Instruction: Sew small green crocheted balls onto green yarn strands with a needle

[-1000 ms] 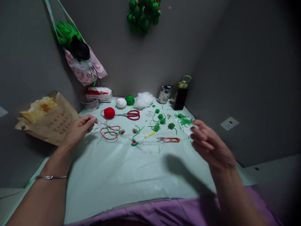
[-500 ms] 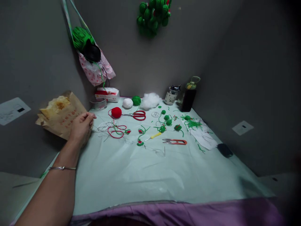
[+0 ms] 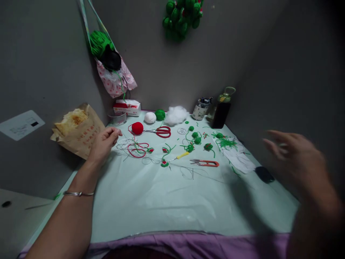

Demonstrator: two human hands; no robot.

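My left hand [image 3: 104, 143] rests at the table's left edge with its fingertips pinched on a thin clear thread [image 3: 172, 166] that runs across the pale green cloth [image 3: 161, 201]. Beside it lie a tangle of white thread [image 3: 122, 144] and a loop of red and green yarn [image 3: 137, 149]. My right hand [image 3: 296, 158] hovers blurred above the table's right side, fingers stretched out and apart, holding nothing. Below it lie a white paper [image 3: 238, 158] with green yarn scraps and a small black object [image 3: 264, 174].
On the cloth are a red yarn ball [image 3: 137, 128], red scissors [image 3: 161, 131], orange thread snips [image 3: 206, 163], a yellow-handled hook [image 3: 182, 155] and several small green crochet pieces [image 3: 195, 138]. A dark bottle [image 3: 221, 113] and a jar [image 3: 201, 109] stand at the back. A paper bag with bread [image 3: 78, 129] leans at left.
My right hand left the view half a second ago and has come back raised on the right. My left hand stays by the white thread; the camera has shifted left.
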